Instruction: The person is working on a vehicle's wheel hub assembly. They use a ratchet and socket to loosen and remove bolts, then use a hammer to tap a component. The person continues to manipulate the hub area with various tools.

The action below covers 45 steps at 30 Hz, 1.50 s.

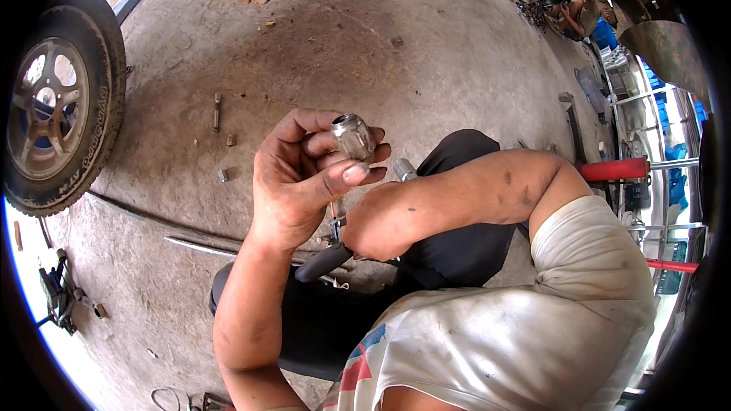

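- A metal piece is held by the half-curled left hand.
- A black handle is seen beside the right hand, whose grip cannot be told.

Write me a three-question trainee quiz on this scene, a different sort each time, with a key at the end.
1. Multiple choice: what is held in the person's left hand?
a) a paintbrush
b) a metal fitting
c) a folded rag

2. True or false: the wheel at the picture's left has a spoked rim.

3. Short answer: what colour is the thick cylinder at the picture's right, level with the person's bent elbow?

Key: 1. b; 2. True; 3. Red.
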### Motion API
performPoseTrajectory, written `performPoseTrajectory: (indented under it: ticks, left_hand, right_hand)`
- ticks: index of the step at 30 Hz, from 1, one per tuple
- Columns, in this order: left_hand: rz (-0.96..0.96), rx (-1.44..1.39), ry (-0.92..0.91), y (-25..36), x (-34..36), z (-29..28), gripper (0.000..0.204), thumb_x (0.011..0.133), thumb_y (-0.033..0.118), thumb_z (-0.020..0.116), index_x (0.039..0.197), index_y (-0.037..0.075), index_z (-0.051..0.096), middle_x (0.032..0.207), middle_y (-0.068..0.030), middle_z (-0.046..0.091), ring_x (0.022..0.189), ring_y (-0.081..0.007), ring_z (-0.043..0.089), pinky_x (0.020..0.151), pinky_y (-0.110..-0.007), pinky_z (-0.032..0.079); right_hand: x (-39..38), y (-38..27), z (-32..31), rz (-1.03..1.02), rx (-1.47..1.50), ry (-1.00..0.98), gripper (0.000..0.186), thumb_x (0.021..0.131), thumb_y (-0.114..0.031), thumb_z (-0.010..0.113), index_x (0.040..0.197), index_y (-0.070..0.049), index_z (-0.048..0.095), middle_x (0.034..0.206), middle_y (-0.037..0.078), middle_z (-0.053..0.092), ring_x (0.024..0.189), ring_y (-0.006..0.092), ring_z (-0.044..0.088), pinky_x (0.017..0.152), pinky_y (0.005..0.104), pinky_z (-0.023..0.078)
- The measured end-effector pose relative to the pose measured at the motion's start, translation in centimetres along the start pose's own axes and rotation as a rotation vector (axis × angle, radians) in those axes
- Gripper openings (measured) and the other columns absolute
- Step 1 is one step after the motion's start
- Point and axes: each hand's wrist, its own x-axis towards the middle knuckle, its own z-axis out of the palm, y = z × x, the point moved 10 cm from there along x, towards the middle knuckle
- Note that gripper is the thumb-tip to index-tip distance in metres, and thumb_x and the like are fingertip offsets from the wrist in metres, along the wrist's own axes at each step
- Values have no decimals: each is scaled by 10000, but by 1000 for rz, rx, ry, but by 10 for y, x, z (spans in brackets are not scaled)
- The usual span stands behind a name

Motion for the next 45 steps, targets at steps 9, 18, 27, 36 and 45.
performPoseTrajectory:
  ticks: [9, 18, 27, 36, 45]
  left_hand:
    - [20, -55, 27, 1, 1, -7, 550, 652, 146, 840, 1083, 38, 515, 986, -201, 660, 912, -324, 686, 736, -418, 617]
    - [125, -148, -50, 8, 1, -2, 490, 689, -68, 757, 1103, -2, 503, 1032, -202, 642, 962, -330, 665, 856, -466, 565]
    - [170, -65, 17, 8, 0, -6, 502, 648, 45, 842, 1007, 119, 499, 1038, -88, 616, 1002, -274, 654, 795, -374, 602]
    - [193, -116, -36, 8, 1, -4, 465, 675, -45, 785, 988, 96, 472, 1065, -126, 600, 1025, -303, 644, 825, -391, 595]
    - [202, -65, -12, 8, 2, -9, 440, 688, -17, 792, 983, 120, 496, 1071, -83, 598, 1049, -279, 636, 848, -370, 588]
  right_hand:
    - [1, -1, -2, -16, -47, 31, 158, 828, -165, 570, 856, -30, 648, 795, 154, 667, 786, 333, 664, 635, 455, 515]
    - [4, 2, 2, 2, -31, 2, 188, 866, -205, 564, 893, -32, 636, 814, 147, 671, 801, 338, 663, 660, 451, 513]
    - [5, 6, 6, 46, -31, -16, 198, 879, -217, 559, 904, -36, 635, 839, 150, 671, 825, 342, 661, 688, 462, 510]
    - [7, 7, 9, 23, -35, -13, 189, 873, -211, 562, 917, -37, 620, 821, 142, 669, 817, 340, 661, 682, 464, 508]
    - [7, 6, 6, 38, -8, -27, 208, 889, -213, 542, 954, -39, 636, 855, 155, 674, 853, 345, 655, 729, 460, 502]
